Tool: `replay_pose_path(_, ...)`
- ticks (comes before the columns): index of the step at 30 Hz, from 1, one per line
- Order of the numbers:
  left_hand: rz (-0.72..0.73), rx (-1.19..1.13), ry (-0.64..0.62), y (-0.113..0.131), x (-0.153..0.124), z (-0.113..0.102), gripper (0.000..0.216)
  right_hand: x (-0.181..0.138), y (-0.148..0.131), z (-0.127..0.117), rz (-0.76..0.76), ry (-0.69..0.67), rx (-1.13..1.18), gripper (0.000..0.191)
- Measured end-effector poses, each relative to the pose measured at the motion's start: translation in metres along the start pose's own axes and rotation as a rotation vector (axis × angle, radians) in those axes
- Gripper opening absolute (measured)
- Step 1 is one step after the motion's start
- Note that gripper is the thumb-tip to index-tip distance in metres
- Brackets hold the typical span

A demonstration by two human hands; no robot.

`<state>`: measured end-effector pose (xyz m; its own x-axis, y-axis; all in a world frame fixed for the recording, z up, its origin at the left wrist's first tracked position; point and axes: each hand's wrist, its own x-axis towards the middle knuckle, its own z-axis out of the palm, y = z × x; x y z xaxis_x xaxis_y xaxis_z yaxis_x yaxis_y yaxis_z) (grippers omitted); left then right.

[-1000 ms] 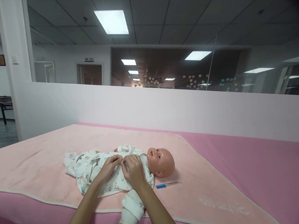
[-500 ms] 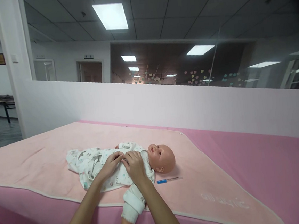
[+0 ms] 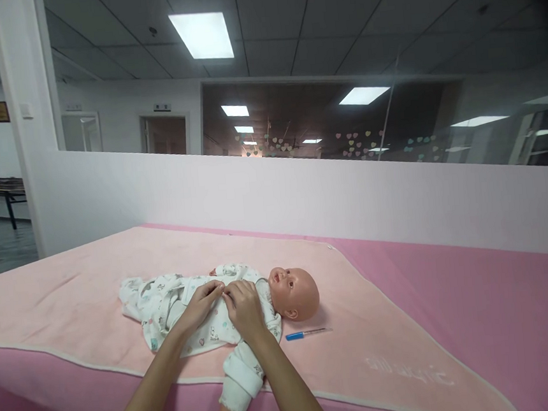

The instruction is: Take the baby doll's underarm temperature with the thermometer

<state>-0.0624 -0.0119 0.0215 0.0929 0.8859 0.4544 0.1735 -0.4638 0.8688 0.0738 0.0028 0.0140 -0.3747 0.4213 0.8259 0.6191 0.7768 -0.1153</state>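
A baby doll (image 3: 295, 294) lies on its back, its head to the right, dressed in white printed baby clothes (image 3: 211, 329). Both of my hands meet at the chest of the garment. My left hand (image 3: 201, 304) comes from the left with thumb and fingers pinched together at the cloth. Close against it, my right hand (image 3: 243, 303) has its fingers curled down on the same spot. What exactly sits between the fingertips is hidden. One doll arm, its sleeve cuff (image 3: 237, 391) folded back, hangs over the near edge between my forearms.
A thermometer-like stick with a blue end (image 3: 295, 336) lies beside the doll's head. Beneath is a peach blanket (image 3: 361, 326) over a pink padded surface (image 3: 512, 293). A white low wall (image 3: 302, 193) with glass above it stands behind.
My hands stay at the chest of the clothes with almost no movement. The whole view has shifted very slightly.
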Motion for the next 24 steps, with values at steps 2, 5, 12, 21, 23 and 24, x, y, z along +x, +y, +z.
replay_pose_path(2, 0.015, 0.002, -0.004, 0.001, -0.001, 0.0, 0.033, 0.0, 0.0, 0.001, 0.018, 0.009, 0.012, 0.01)
replay_pose_path(5, 0.019, 0.004, -0.015, 0.001, -0.001, 0.0, 0.033, 0.0, 0.0, 0.002, 0.047, 0.047, 0.028, 0.01)
replay_pose_path(12, 0.024, 0.204, 0.117, -0.004, -0.001, 0.004, 0.037, -0.001, -0.001, 0.002, 0.039, 0.071, 0.015, 0.009)
replay_pose_path(21, -0.005, 0.516, 0.1, -0.022, -0.009, -0.041, 0.021, -0.002, -0.001, 0.001, -0.009, 0.068, -0.021, 0.013)
replay_pose_path(23, 0.003, 0.498, 0.059, -0.022, -0.011, -0.043, 0.017, -0.002, -0.002, -0.001, -0.03, 0.044, -0.044, 0.012)
replay_pose_path(24, 0.002, 0.51, 0.06, -0.022, -0.012, -0.042, 0.016, -0.001, -0.003, -0.003, -0.045, 0.036, -0.061, 0.012)
